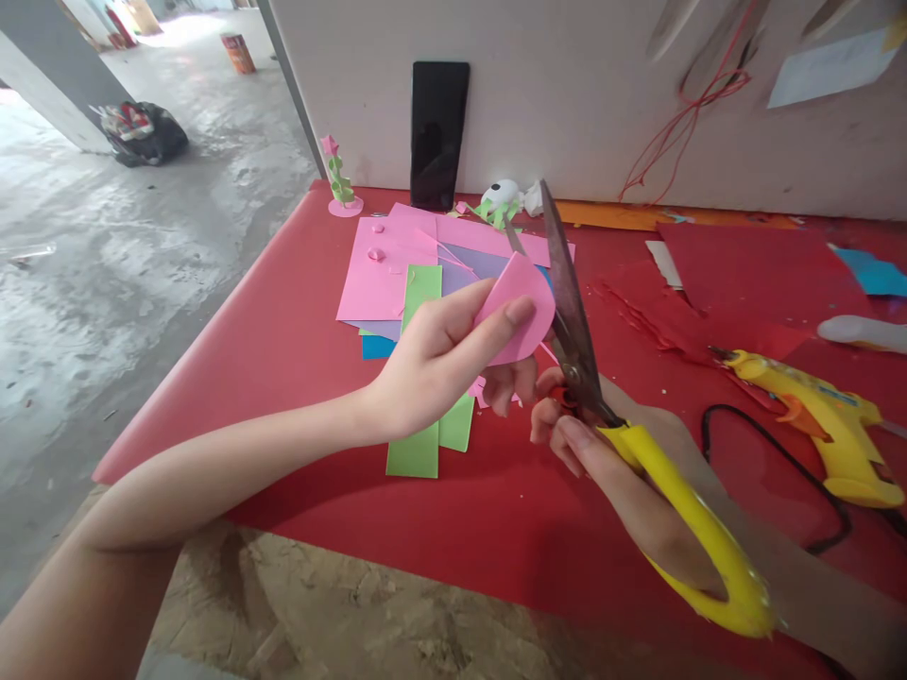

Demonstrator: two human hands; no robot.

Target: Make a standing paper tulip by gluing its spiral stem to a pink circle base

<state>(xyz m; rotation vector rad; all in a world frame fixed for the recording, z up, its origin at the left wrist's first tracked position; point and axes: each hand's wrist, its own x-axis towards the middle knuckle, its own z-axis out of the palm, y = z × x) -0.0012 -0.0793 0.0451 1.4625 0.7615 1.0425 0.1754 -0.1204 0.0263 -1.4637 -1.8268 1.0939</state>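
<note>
From the right hand (630,496), pink paper (537,293) is held at eleven o'clock.
Yellow-handled scissors (624,442) are gripped by that hand along a five-to-eleven line; the paper is backed by one blade (513,237), flanked at its curved edge by the other, and pinched by the nearer left hand (453,354).

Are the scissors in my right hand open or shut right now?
Open: the yellow-handled scissors have their blade tips well apart, both showing beyond the pink piece in your left hand.
</note>
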